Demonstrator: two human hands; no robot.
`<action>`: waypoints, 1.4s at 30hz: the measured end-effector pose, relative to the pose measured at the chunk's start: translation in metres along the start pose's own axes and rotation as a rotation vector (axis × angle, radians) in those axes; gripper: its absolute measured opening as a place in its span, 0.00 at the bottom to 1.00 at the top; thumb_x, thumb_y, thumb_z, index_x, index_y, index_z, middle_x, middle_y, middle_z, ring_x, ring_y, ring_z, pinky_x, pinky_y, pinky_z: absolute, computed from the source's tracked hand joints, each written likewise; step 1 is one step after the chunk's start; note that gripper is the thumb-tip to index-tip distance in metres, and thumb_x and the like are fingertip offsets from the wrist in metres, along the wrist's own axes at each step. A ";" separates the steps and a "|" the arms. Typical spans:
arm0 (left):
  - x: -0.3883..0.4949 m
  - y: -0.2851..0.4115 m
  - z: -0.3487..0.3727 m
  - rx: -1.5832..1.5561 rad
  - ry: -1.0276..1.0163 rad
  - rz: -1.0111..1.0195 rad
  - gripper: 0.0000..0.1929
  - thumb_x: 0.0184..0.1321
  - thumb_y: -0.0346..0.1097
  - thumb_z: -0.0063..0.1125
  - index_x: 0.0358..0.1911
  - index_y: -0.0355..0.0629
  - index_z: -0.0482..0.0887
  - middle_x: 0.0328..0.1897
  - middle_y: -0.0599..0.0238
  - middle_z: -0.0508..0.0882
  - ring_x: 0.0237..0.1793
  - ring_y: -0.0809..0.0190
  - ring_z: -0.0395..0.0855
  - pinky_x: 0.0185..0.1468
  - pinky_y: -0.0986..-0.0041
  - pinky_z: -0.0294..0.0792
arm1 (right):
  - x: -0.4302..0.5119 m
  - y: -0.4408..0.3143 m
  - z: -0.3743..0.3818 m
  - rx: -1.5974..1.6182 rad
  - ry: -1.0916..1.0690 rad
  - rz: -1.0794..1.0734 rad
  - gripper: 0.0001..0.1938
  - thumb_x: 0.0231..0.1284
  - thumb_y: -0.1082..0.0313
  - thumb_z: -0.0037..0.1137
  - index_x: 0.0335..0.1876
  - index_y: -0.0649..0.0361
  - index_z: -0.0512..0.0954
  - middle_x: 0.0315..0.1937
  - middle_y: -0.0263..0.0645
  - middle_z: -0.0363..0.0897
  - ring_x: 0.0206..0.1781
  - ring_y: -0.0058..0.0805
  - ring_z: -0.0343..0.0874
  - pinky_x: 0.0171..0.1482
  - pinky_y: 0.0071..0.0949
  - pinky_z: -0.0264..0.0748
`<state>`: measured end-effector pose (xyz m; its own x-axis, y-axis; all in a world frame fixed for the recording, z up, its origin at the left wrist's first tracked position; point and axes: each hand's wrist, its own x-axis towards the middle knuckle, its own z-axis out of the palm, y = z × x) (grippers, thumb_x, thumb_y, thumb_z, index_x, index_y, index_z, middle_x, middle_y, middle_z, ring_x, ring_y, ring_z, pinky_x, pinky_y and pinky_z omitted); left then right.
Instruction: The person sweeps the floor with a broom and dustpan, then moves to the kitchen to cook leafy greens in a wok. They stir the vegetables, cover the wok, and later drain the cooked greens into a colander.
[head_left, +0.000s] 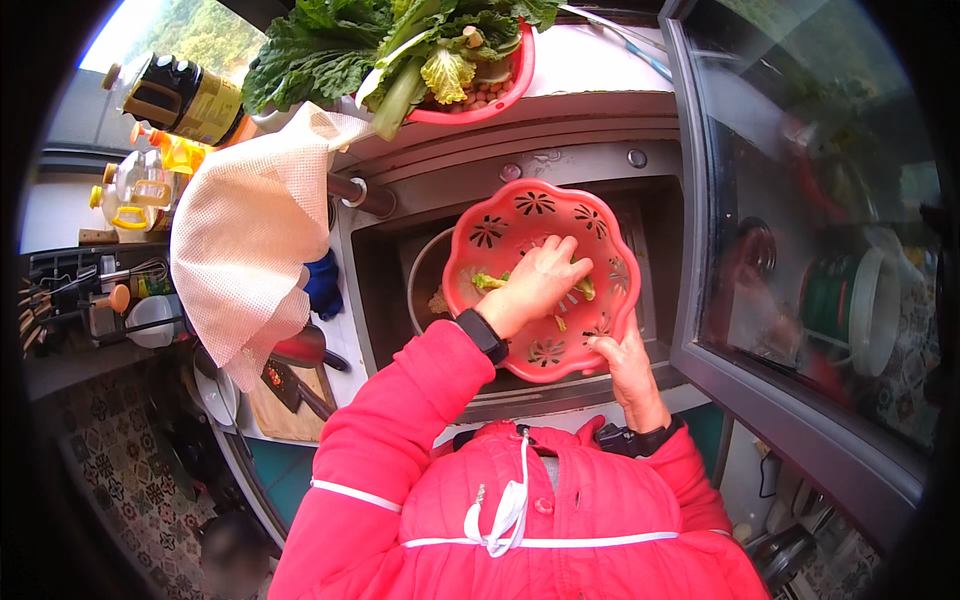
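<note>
A red plastic colander (510, 345) with a scalloped rim and flower-shaped slots is held tilted over the sink. My right hand (630, 367) grips its near right rim, thumb on the inside. Inside the bowl, the curled fingers of my left hand (540, 281) close on green vegetable pieces (585, 286), which stick out past the fingertips. Another leafy scrap (489, 281) shows beside the hand, and a small yellowish bit (560, 323) lies on the colander wall. My left palm is hidden from above.
Below the colander, the sink (382, 300) holds a round metal-rimmed vessel (414, 289), partly covered. A red basket (517, 82) of leafy greens (322, 60) stands behind. Mesh cloth (247, 232) drapes at left, near a cleaver (311, 397) on a cutting board (277, 416). An open window sash (686, 225) bounds the right.
</note>
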<state>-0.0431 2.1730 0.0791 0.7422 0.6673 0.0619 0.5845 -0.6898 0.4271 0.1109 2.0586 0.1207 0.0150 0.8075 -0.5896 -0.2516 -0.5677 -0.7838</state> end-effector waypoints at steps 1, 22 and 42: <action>0.001 -0.005 -0.002 -0.040 -0.064 -0.023 0.17 0.43 0.27 0.60 0.41 0.44 0.80 0.47 0.55 0.75 0.49 0.50 0.77 0.42 0.62 0.76 | 0.000 0.000 -0.001 0.021 0.004 0.011 0.36 0.54 0.75 0.49 0.71 0.53 0.50 0.48 0.40 0.72 0.32 0.25 0.79 0.24 0.20 0.80; -0.050 -0.018 0.016 0.045 -0.008 -0.424 0.17 0.45 0.31 0.62 0.39 0.42 0.71 0.35 0.55 0.77 0.36 0.45 0.79 0.38 0.57 0.71 | 0.007 -0.001 0.014 0.040 0.021 -0.127 0.36 0.54 0.79 0.45 0.71 0.53 0.49 0.54 0.41 0.69 0.38 0.28 0.79 0.25 0.22 0.81; -0.020 0.007 -0.005 -0.109 -0.175 -0.095 0.08 0.44 0.32 0.60 0.29 0.40 0.80 0.30 0.54 0.79 0.30 0.48 0.82 0.35 0.60 0.76 | 0.016 0.001 0.005 0.105 0.055 -0.162 0.35 0.52 0.81 0.44 0.70 0.55 0.52 0.53 0.42 0.70 0.39 0.25 0.78 0.26 0.23 0.82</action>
<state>-0.0561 2.1563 0.0851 0.7366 0.6624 -0.1366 0.6229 -0.5856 0.5188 0.1064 2.0718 0.1109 0.1156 0.8756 -0.4690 -0.3407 -0.4086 -0.8467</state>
